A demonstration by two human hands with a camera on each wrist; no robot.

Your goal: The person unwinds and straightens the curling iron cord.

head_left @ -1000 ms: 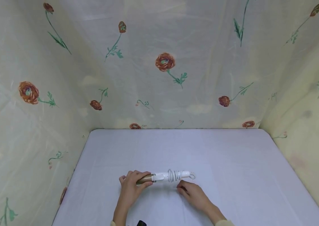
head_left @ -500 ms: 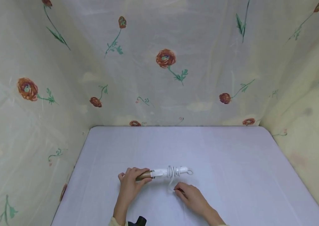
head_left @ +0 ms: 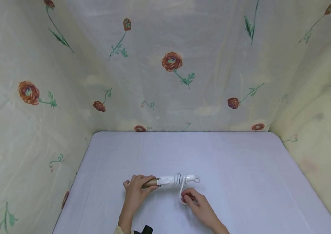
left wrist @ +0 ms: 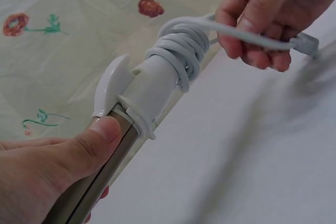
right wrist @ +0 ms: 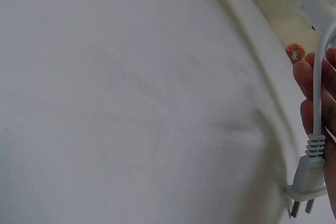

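A curling iron [head_left: 165, 181] with a white handle and a bronze barrel [left wrist: 90, 182] lies crosswise in the head view. My left hand [head_left: 136, 191] grips it by the barrel, thumb along the top near the white clamp lever [left wrist: 109, 88]. Several turns of white power cord [left wrist: 181, 45] are wound round the handle. From these turns one length runs to my right hand [head_left: 198, 204], whose thumb and fingers hold it. Beyond those fingers, the two-pin plug [right wrist: 308, 176] hangs at the cord's end, prongs pointing down in the right wrist view.
Beneath the hands is a table with a white cover [head_left: 241, 169]. Flower-printed cloth [head_left: 206, 81] hangs behind it and on both sides. A black object [head_left: 147, 229] shows at the bottom edge, beside the left forearm.
A length of cord now stretches between the handle and my right hand, which has shifted slightly down and toward the person. My left hand keeps its grip on the barrel.
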